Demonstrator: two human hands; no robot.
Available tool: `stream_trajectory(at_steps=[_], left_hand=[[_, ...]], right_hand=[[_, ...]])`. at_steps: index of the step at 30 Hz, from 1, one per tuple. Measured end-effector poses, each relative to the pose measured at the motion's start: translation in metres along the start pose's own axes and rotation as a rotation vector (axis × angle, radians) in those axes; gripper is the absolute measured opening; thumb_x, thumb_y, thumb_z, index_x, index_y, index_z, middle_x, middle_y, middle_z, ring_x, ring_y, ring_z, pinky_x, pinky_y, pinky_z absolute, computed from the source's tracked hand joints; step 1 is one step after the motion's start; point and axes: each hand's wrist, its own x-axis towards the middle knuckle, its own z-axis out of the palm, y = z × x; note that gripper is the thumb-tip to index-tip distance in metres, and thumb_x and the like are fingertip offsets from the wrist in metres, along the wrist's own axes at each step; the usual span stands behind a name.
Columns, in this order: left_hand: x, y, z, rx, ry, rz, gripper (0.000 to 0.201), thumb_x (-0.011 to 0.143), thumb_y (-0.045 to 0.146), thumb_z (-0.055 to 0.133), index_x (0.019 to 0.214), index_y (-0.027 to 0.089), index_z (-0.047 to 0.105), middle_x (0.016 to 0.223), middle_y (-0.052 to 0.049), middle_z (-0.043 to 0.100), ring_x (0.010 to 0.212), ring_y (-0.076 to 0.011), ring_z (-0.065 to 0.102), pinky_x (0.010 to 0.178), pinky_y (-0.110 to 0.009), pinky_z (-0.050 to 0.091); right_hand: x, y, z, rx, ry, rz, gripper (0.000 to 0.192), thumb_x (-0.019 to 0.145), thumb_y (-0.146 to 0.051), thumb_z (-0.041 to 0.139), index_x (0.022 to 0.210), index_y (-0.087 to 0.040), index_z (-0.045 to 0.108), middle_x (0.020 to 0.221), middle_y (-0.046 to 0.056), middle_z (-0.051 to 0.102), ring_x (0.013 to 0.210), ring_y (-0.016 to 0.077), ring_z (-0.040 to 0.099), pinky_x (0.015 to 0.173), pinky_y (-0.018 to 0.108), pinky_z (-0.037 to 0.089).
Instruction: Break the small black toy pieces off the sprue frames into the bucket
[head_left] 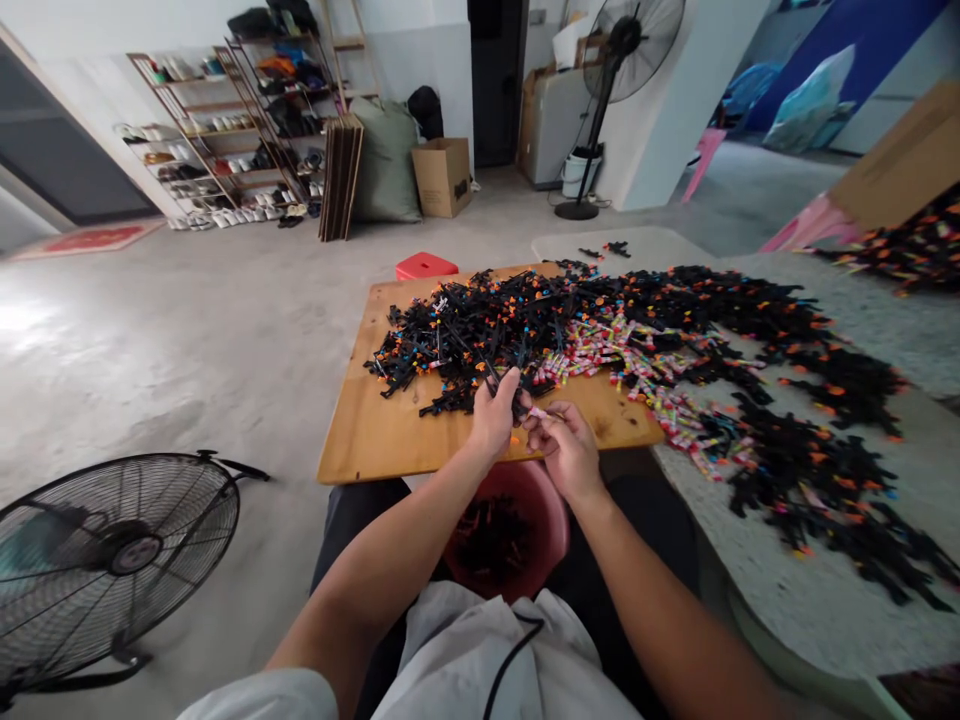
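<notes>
Above the near edge of the wooden board, my left hand is closed around a black toy gun. Close beside it, my right hand pinches a small pink-and-white tube against the end of the toy gun; whether it is inserted I cannot tell. Behind my hands lies a big heap of black toy guns with orange and blue bits. Many pink, white and yellow tubes are spread to its right. Between my knees, below the board, a red bucket holds more black pieces.
A pale stone table on the right carries more black toy guns. A floor fan stands at left. Beyond the board are a red stool, a cardboard box, a standing fan and shoe racks.
</notes>
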Motion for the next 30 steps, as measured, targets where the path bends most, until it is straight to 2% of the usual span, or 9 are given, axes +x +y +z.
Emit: stream_trajectory(at_steps=[5, 10, 15, 18, 23, 26, 30], left_hand=[[-0.002, 0.001, -0.002, 0.032, 0.031, 0.014, 0.05, 0.087, 0.062, 0.074, 0.072, 0.019, 0.053, 0.058, 0.003, 0.058, 0.045, -0.0077, 0.049, 0.044, -0.022, 0.036], [-0.003, -0.005, -0.002, -0.04, 0.066, 0.023, 0.048, 0.086, 0.06, 0.075, 0.075, 0.019, 0.053, 0.061, 0.004, 0.057, 0.046, -0.0066, 0.047, 0.043, -0.021, 0.034], [-0.004, -0.006, -0.003, -0.094, 0.07, -0.013, 0.05, 0.082, 0.061, 0.078, 0.073, 0.019, 0.051, 0.058, 0.004, 0.056, 0.041, -0.0056, 0.043, 0.04, -0.02, 0.029], [-0.004, -0.005, -0.003, -0.107, 0.07, -0.009, 0.051, 0.083, 0.061, 0.077, 0.07, 0.019, 0.051, 0.056, 0.004, 0.054, 0.041, -0.0052, 0.042, 0.039, -0.02, 0.028], [-0.003, -0.005, -0.002, -0.111, 0.09, 0.007, 0.048, 0.084, 0.057, 0.077, 0.07, 0.02, 0.051, 0.054, 0.005, 0.054, 0.038, -0.0056, 0.042, 0.038, -0.02, 0.029], [-0.004, -0.006, -0.002, -0.084, 0.112, 0.009, 0.045, 0.086, 0.054, 0.074, 0.068, 0.019, 0.052, 0.053, 0.003, 0.055, 0.038, -0.0064, 0.043, 0.038, -0.02, 0.028], [-0.007, -0.005, 0.0, -0.03, 0.152, -0.01, 0.044, 0.089, 0.05, 0.07, 0.064, 0.018, 0.055, 0.052, 0.001, 0.056, 0.04, -0.008, 0.046, 0.041, -0.021, 0.033]], right_hand=[[-0.006, 0.004, -0.005, -0.118, 0.01, -0.056, 0.03, 0.087, -0.041, 0.072, 0.109, -0.023, 0.065, 0.084, 0.0, 0.074, 0.062, 0.0134, 0.064, 0.06, 0.027, 0.055], [-0.012, 0.004, -0.006, -0.256, -0.025, -0.084, 0.037, 0.09, -0.045, 0.073, 0.118, -0.022, 0.072, 0.075, 0.0, 0.071, 0.066, 0.0158, 0.065, 0.064, 0.029, 0.057], [-0.012, 0.008, -0.006, -0.342, 0.084, -0.144, 0.042, 0.091, -0.049, 0.074, 0.121, -0.02, 0.076, 0.076, 0.001, 0.072, 0.065, 0.0157, 0.065, 0.064, 0.03, 0.057], [-0.011, 0.01, -0.008, -0.483, 0.083, -0.244, 0.039, 0.095, -0.046, 0.07, 0.123, -0.019, 0.077, 0.08, 0.003, 0.074, 0.066, 0.0163, 0.066, 0.068, 0.032, 0.058], [-0.01, 0.013, -0.013, -0.636, 0.012, -0.516, 0.027, 0.103, -0.032, 0.061, 0.121, -0.023, 0.079, 0.108, 0.009, 0.078, 0.083, 0.0186, 0.073, 0.081, 0.035, 0.062], [-0.01, 0.012, -0.014, -0.703, -0.053, -0.663, 0.031, 0.106, -0.022, 0.055, 0.126, -0.027, 0.078, 0.115, 0.009, 0.077, 0.094, 0.0199, 0.075, 0.088, 0.037, 0.064], [-0.013, 0.011, -0.016, -0.799, -0.072, -0.826, 0.041, 0.104, -0.013, 0.054, 0.135, -0.031, 0.074, 0.118, 0.008, 0.078, 0.107, 0.0218, 0.076, 0.1, 0.04, 0.062]])
